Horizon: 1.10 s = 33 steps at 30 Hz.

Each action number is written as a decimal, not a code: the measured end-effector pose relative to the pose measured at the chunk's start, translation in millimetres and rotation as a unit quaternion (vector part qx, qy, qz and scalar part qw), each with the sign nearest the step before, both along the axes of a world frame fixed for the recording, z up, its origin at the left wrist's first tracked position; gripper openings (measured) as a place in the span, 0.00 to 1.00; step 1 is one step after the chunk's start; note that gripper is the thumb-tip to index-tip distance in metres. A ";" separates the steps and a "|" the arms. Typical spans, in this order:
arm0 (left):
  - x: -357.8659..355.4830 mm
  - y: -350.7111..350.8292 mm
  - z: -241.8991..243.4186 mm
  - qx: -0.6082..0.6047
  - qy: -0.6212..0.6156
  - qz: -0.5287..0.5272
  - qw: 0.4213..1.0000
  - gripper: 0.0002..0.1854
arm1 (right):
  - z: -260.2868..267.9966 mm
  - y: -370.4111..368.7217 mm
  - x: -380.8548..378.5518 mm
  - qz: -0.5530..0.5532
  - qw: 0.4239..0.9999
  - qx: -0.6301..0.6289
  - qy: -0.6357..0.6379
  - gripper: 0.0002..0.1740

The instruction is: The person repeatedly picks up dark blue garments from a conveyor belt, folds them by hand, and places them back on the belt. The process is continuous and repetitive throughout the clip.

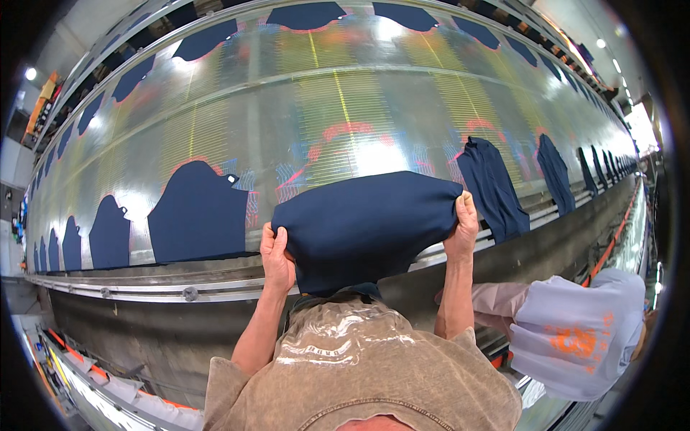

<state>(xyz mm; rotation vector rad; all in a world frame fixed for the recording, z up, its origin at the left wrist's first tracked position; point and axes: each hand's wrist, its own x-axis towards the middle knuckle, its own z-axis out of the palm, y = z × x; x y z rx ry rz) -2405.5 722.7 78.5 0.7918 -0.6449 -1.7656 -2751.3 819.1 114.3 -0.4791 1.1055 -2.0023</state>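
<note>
A dark navy fabric panel [366, 226] is stretched between my two hands over the near edge of a long table [259, 113] with a glossy, marked surface. My left hand [277, 253] grips its left corner, thumb on top. At the upper right corner, my right hand [463, 221] pinches the cloth. Left of my hands a flat navy cut piece [199, 215] with a small white spot lies on coloured guide lines. To the right, a navy piece [493, 188] lies folded or bunched, hanging over the near edge.
More navy pieces line the table's far edge [306, 15] and both directions along the near edge. A metal rail [161, 289] with round knobs runs along my side. A person [577, 334] in a light grey shirt is at the lower right, beside the table.
</note>
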 end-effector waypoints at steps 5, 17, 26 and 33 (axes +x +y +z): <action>-38.9 -3.1 -55.0 0.057 -0.076 0.031 0.995 0.04 | -77.9 -22.8 -34.4 -0.005 0.981 0.139 -0.135 0.04; -39.0 -26.2 -59.9 0.186 -0.237 0.001 0.954 0.08 | -97.3 -15.3 -58.7 0.174 0.904 0.387 -0.050 0.11; -38.7 -54.0 -57.7 0.203 -0.267 -0.030 0.942 0.06 | -94.7 -30.6 -65.3 0.164 0.910 0.372 -0.080 0.04; -40.0 -46.9 -43.9 0.128 -0.234 0.070 0.961 0.06 | -61.5 -22.2 -56.2 0.081 0.961 0.244 -0.101 0.04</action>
